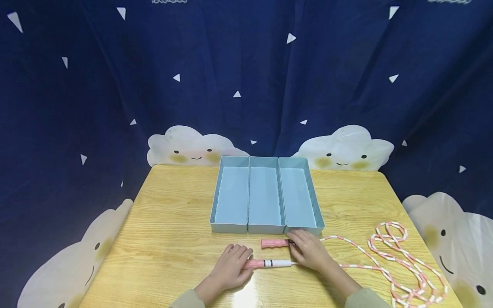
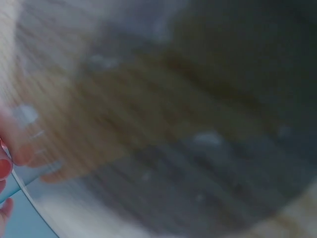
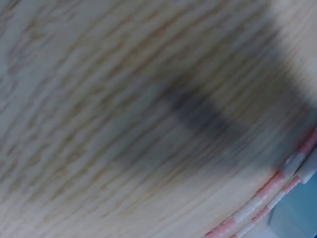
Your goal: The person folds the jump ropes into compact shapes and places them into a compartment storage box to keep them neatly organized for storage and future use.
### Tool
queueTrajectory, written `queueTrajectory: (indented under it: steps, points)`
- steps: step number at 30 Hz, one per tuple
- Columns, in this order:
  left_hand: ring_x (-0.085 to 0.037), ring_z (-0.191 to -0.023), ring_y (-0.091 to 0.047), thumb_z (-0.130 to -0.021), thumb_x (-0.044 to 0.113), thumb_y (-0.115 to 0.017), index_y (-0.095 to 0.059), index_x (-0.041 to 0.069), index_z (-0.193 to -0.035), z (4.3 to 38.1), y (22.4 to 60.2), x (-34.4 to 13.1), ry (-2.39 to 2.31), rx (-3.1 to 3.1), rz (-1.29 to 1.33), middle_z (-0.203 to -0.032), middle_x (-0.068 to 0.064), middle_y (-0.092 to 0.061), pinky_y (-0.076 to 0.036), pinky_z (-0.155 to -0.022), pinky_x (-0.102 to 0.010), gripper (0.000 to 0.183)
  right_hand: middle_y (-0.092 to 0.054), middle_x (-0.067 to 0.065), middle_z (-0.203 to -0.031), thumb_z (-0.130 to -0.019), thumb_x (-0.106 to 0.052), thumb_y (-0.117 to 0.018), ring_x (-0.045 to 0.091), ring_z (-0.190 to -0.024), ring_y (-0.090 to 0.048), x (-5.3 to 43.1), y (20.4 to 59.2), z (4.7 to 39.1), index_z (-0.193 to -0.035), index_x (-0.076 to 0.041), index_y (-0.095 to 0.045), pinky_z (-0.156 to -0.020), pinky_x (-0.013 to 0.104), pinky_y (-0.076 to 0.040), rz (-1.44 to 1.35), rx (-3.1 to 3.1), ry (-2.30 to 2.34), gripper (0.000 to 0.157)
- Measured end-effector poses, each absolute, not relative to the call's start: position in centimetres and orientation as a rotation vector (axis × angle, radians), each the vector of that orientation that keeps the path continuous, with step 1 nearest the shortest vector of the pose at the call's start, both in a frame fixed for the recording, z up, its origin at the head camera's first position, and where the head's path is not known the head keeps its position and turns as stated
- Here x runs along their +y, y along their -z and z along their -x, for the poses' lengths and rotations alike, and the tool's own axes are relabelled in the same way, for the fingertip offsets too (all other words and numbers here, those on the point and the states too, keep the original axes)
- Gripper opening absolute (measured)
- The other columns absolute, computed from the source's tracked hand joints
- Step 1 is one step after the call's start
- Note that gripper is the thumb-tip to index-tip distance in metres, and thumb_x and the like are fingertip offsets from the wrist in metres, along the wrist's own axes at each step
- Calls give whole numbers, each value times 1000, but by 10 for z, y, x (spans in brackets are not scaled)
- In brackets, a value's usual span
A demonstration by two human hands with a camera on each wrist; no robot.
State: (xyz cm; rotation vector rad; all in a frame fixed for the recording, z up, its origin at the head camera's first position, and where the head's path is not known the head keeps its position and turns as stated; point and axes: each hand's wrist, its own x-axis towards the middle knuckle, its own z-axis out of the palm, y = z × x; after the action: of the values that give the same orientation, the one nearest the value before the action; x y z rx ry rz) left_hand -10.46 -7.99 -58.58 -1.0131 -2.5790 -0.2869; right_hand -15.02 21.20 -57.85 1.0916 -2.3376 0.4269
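My left hand [image 1: 230, 268] grips the pink end of one jump rope handle [image 1: 271, 263], which has a white front part with dark bands and points right. The second pink handle [image 1: 274, 243] lies just behind it, and my right hand [image 1: 313, 251] pinches its right end by the dark part. From both handles the pink-and-white beaded rope [image 1: 360, 249] runs off to the right, passing by my right hand. In the right wrist view two strands of rope [image 3: 267, 193] cross the lower right corner. Only fingertips [image 2: 11, 136] show at the left edge of the left wrist view.
Three light-blue rectangular bins [image 1: 265, 192] stand side by side right behind the hands. The rope's loose loops [image 1: 414, 273] spread over the right side of the wooden table [image 1: 169, 214]. A dark blue curtain [image 1: 215, 55] with clouds hangs behind it.
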Motion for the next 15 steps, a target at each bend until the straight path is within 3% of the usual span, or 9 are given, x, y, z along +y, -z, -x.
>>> queueTrajectory:
  steps: [15]
  points:
    - [-10,-76,-47,-82,39,-58,-55,17,-98,105,593,-78,286,-2558,1048,-86,7,-51,-41,-78,-31,27,-61,6,-99,-70,-17,-70,21,-90,-59,213,584,149,-108,-5,-62,-78,37,-50,-1077,-2416,-392,41]
